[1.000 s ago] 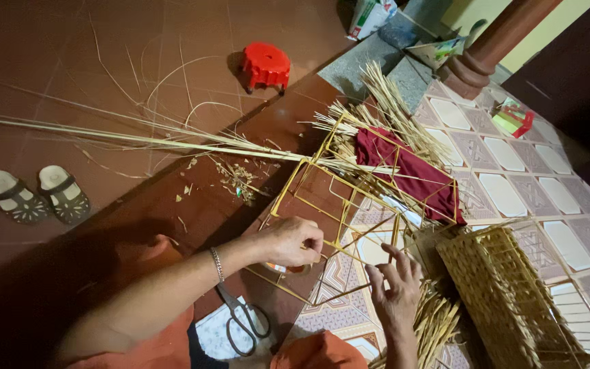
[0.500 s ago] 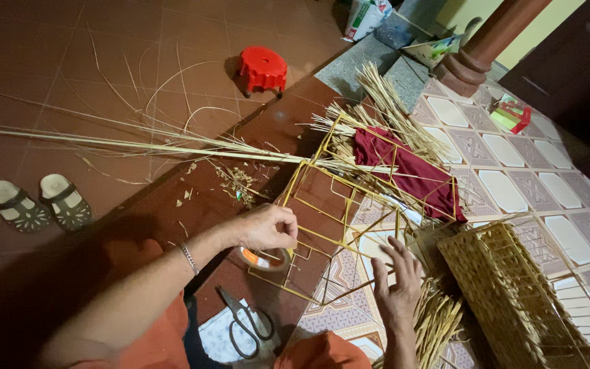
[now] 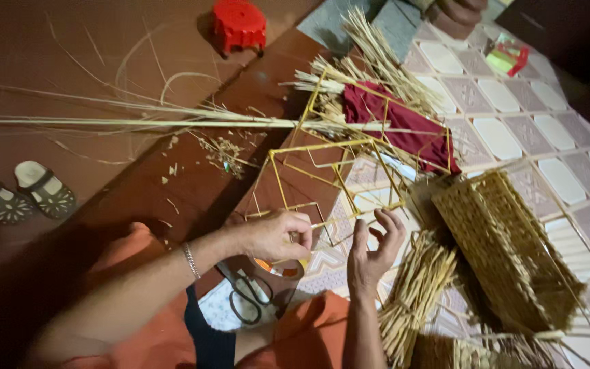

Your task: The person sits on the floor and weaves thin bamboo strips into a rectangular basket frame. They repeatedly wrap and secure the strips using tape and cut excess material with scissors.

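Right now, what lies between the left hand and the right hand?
In the head view, thin yellow strips of the frame cross the gap between the left hand and right hand, over patterned mat.

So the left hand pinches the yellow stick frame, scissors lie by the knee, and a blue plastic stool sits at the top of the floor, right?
Not quite: the plastic stool is red, not blue, as the head view shows. The rest stands: the left hand pinches the yellow stick frame, and the black-handled scissors lie by the knee.
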`<state>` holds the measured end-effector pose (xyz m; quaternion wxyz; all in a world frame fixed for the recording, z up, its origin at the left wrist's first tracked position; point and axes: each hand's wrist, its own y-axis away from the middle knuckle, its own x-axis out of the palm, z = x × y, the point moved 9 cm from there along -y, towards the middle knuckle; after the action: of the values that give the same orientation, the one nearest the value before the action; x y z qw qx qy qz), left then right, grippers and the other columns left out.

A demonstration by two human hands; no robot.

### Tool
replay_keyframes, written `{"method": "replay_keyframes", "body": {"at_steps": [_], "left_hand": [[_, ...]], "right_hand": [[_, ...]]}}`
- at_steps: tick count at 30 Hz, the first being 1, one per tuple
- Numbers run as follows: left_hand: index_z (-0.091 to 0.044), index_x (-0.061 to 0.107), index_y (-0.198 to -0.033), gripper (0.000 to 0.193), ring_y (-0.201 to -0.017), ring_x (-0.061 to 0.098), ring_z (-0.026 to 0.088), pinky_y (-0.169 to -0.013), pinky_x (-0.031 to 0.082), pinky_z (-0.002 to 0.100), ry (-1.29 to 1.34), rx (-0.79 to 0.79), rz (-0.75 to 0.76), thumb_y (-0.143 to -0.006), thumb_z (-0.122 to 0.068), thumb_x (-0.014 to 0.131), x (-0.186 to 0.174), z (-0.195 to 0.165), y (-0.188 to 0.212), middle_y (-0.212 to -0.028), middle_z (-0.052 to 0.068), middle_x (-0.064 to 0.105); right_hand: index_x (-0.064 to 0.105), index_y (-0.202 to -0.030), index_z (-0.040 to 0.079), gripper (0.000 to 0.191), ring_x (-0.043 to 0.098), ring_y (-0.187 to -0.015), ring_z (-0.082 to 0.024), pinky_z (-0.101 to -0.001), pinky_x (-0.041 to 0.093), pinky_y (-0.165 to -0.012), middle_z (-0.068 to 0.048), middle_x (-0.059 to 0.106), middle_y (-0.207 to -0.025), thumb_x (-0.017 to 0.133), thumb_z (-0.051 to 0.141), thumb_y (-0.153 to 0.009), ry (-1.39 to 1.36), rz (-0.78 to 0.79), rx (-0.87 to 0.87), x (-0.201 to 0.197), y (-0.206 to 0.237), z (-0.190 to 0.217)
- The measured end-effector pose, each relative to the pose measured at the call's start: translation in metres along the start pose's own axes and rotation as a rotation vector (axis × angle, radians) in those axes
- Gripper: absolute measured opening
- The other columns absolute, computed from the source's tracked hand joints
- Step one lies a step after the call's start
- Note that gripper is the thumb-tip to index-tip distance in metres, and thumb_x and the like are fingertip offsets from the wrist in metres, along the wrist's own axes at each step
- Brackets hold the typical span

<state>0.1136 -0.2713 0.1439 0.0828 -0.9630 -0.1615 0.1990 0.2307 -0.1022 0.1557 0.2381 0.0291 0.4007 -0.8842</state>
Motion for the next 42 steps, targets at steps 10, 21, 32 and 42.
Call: {"method": "replay_keyframes", "body": {"at_steps": [10,21,32,42], "left_hand": [[-0.004,0.069,-0.083,0.015,-0.087,0.067,0.014,-0.077,0.056,0.030,0.101,-0.028,-0.010,-0.081,-0.016,0.077,0.016,-0.002,0.002,-0.091,0.005,0.064],[-0.007,0.070,-0.078,0.009,-0.121,0.063,0.039,-0.095,0.055,0.040,-0.130,0.194,-0.068,-0.080,-0.015,0.073,0.021,-0.052,0.018,-0.125,0.024,0.062],[-0.005,0.067,-0.079,0.009,-0.081,0.068,0.035,-0.074,0.054,0.048,-0.414,0.022,-0.008,-0.083,-0.013,0.064,0.002,-0.034,0.007,-0.093,0.015,0.063],[-0.002,0.068,-0.089,0.012,-0.087,0.069,0.037,-0.083,0.056,0.048,-0.588,-0.109,0.003,-0.088,-0.011,0.059,-0.023,-0.040,0.013,-0.135,0.017,0.052]], "right_hand": [[0.055,-0.132,0.000,0.036,0.068,-0.085,-0.014,-0.0300,0.057,-0.081,-0.009,0.073,-0.101,0.054,0.016,-0.099,-0.810,0.172,0.728,0.065,0.048,-0.013],[0.062,-0.124,-0.003,0.029,0.059,-0.068,-0.013,-0.0264,0.047,-0.066,-0.008,0.068,-0.081,0.061,0.018,-0.104,-0.903,0.220,0.718,0.076,0.026,-0.028],[0.061,-0.115,0.000,0.020,0.061,-0.068,-0.017,-0.0319,0.052,-0.069,-0.008,0.065,-0.074,0.056,0.016,-0.103,-0.870,0.161,0.705,0.090,0.015,-0.026],[0.064,-0.125,-0.003,0.031,0.056,-0.059,-0.014,-0.0309,0.048,-0.056,-0.005,0.061,-0.071,0.055,0.018,-0.104,-0.831,0.229,0.747,0.076,-0.008,-0.054]]}}
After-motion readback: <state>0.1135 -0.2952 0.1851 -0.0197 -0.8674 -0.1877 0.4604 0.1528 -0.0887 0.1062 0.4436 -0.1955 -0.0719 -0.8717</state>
